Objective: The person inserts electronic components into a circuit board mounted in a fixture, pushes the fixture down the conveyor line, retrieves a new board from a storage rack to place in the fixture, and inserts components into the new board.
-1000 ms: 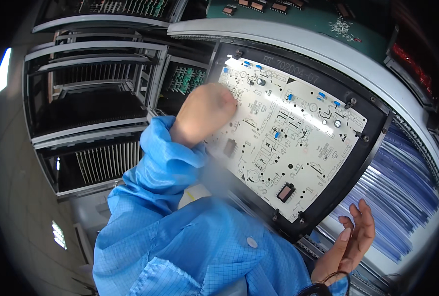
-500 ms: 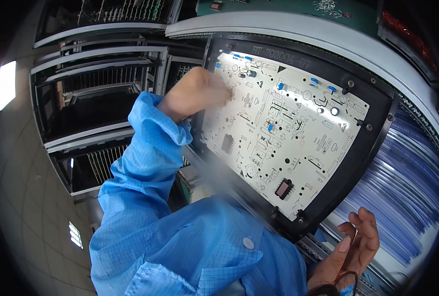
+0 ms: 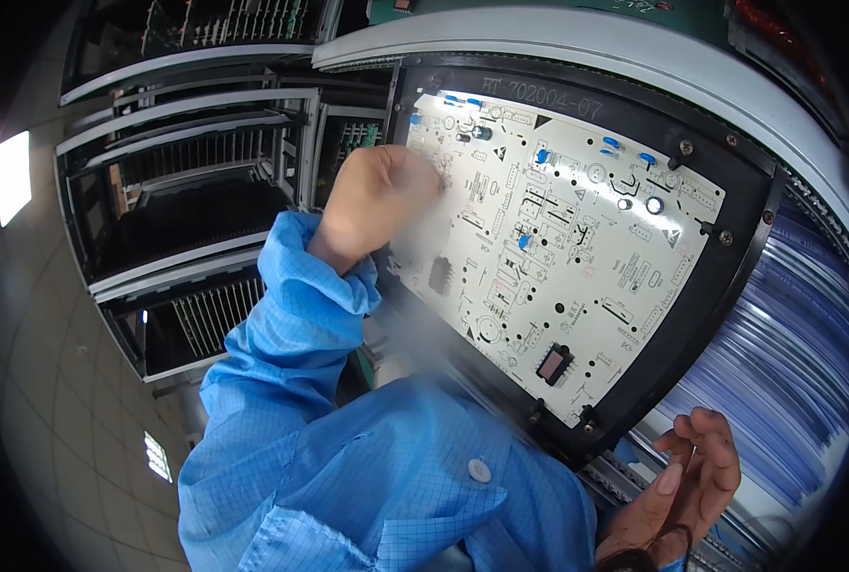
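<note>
A white circuit board (image 3: 586,276) lies in a black frame (image 3: 624,100) in front of me. Small blue disc parts, black and silver capacitors and a dark multi-pin chip (image 3: 554,363) sit on the board. Over the board's upper left edge is my left hand (image 3: 375,200), its fingers curled in and partly blurred. Whatever they pinch, if anything, is hidden. My right hand (image 3: 677,486) is off the frame's lower right corner, palm up, with fingers apart, loosely bent and holding nothing. A hazy blur crosses the board's left part.
Metal racks (image 3: 186,181) holding upright boards stand at the left. A pale curved rail (image 3: 577,52) runs behind the frame, with a green surface (image 3: 539,11) beyond it. Bluish-purple streaked strips (image 3: 777,353) lie at the right. Black clips and screws stick up along the frame.
My left hand has shifted slightly downward along the board's left edge, fingers still curled. The view has moved a little. My right hand keeps nearly the same pose.
</note>
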### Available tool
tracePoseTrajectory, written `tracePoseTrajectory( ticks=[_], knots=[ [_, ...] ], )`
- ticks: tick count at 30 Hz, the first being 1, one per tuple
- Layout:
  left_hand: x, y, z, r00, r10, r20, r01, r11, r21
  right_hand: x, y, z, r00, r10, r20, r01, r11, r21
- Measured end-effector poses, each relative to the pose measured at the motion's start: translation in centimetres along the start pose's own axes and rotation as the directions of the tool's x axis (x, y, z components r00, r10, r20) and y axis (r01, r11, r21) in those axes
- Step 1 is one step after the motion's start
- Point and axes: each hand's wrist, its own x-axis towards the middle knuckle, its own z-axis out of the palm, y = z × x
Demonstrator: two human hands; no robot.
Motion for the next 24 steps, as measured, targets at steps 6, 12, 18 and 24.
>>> tracePoseTrajectory(
  ticks=[6,12,18,24],
  knots=[
    [-0.6,0.5,0.0,0.998,0.017,-0.06,-0.015,1.0,0.025,0.6,-1.5,-0.2,0.962,-0.167,0.215,0.141,0.981,0.132],
    [-1.4,0.1,1.0,0.991,0.042,-0.124,-0.044,0.999,-0.011,1.0,-1.3,-0.1,0.941,-0.201,0.27,0.16,0.973,0.166],
    [-2.0,-0.2,2.4,0.965,0.032,-0.262,-0.019,0.998,0.052,1.2,-1.2,-0.1,0.92,-0.267,0.287,0.215,0.956,0.199],
    [-2.3,-0.3,3.4,0.926,0.115,-0.36,-0.048,0.981,0.19,1.2,-1.6,0.3,0.928,-0.222,0.299,0.158,0.962,0.223]
  ],
)
